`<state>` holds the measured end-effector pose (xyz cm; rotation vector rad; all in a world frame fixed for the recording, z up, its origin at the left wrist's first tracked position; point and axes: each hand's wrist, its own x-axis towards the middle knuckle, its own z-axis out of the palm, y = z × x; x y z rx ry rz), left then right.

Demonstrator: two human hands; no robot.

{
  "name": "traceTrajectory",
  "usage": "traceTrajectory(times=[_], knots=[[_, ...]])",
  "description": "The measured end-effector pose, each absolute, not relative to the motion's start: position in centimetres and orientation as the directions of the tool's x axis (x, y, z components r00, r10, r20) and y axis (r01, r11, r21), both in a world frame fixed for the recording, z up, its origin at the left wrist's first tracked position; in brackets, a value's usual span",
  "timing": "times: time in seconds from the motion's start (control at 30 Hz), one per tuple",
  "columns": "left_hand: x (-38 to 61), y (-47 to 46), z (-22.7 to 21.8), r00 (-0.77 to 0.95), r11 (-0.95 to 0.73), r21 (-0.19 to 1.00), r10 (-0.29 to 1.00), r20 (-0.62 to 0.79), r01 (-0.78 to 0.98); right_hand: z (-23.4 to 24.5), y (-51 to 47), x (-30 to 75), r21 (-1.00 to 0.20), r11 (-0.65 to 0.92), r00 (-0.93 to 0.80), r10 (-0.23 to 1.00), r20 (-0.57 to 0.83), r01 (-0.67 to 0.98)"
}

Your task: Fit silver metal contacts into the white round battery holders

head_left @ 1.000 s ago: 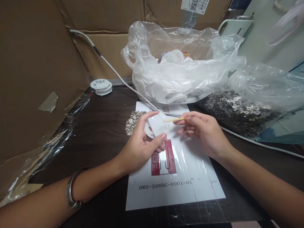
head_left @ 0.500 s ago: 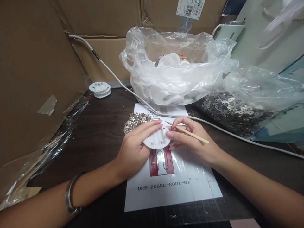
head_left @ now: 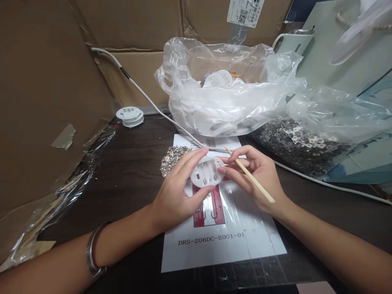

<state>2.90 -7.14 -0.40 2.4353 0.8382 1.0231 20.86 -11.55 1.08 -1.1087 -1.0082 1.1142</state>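
Note:
A round white plastic battery holder with small metal springs in its slots is held over the printed sheet. My left hand grips its left side, thumb at the near rim and fingers along the far edge. My right hand pinches the right rim between thumb and fingers. That same hand also carries a pointed wooden stick, its tip angled up and away from the holder. Beside my left fingers lies a heap of small shiny metal pieces, partly hidden by the hand.
Several white discs are stacked at the back left. A clear plastic bag of white parts stands behind the hands. To the right lies a bag of flat metal tabs. A white cable crosses the table; cardboard walls stand left and behind.
The battery holder has turned and tilted, so more of its slotted face shows. My left thumb has come round to its near rim. The stick has swung steeper, with its tip farther right.

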Motion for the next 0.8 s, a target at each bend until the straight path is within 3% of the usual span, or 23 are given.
traceTrajectory(times=[0.2,0.4,0.47,0.57,0.7,0.8], knots=[[2.9,-7.4,0.0,0.586,-0.743,0.51,0.663,0.466,0.434,0.6,-11.4,21.2,-0.968,-0.026,0.096,0.994,-0.051,-0.249],[0.7,-1.9,1.8,0.175,-0.477,0.724,0.873,0.454,0.498,1.0,-11.6,21.0,-0.983,-0.001,0.129,0.991,-0.025,-0.186],[-1.2,1.7,2.4,-0.047,-0.336,0.663,0.871,0.488,0.669,1.1,-11.6,21.1,-0.988,-0.003,0.135,0.991,-0.024,-0.155],[-3.9,6.6,3.0,-0.197,-0.178,0.609,0.845,0.497,0.773,1.1,-11.6,21.1,-0.993,0.001,0.135,0.991,-0.014,-0.117],[-5.6,9.9,2.6,-0.214,-0.07,0.549,0.874,0.436,0.833,0.6,-11.8,21.4,-0.998,0.069,0.118,0.991,0.067,-0.009],[-5.8,10.5,2.3,-0.199,-0.029,0.522,0.905,0.376,0.853,1.2,-11.7,22.0,-0.947,0.186,0.123,0.967,0.224,0.264]])
